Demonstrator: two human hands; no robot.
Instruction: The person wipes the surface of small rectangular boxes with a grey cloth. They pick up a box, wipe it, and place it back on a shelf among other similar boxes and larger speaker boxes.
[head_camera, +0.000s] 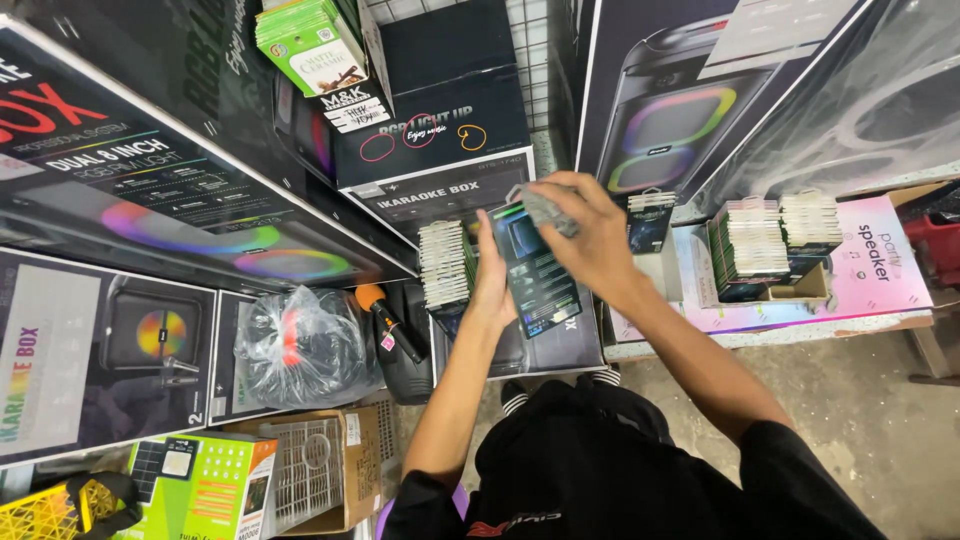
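Observation:
My left hand (490, 285) grips a small dark box (535, 275) with a coloured picture on its face, holding it upright by its left edge. My right hand (590, 235) presses a crumpled grey cloth (543, 207) against the top of that box. Just left of the box a stack of flat packets (445, 265) stands on edge on a larger black carton (555, 345). My legs in black clothing fill the bottom centre.
Big black speaker cartons (150, 190) wall in the left and back. A microphone with an orange head (385, 315) and a clear plastic bag (300, 345) lie lower left. More stacked packets (750, 245) sit on a pink carton (880, 265) at the right. Green box (205, 485) bottom left.

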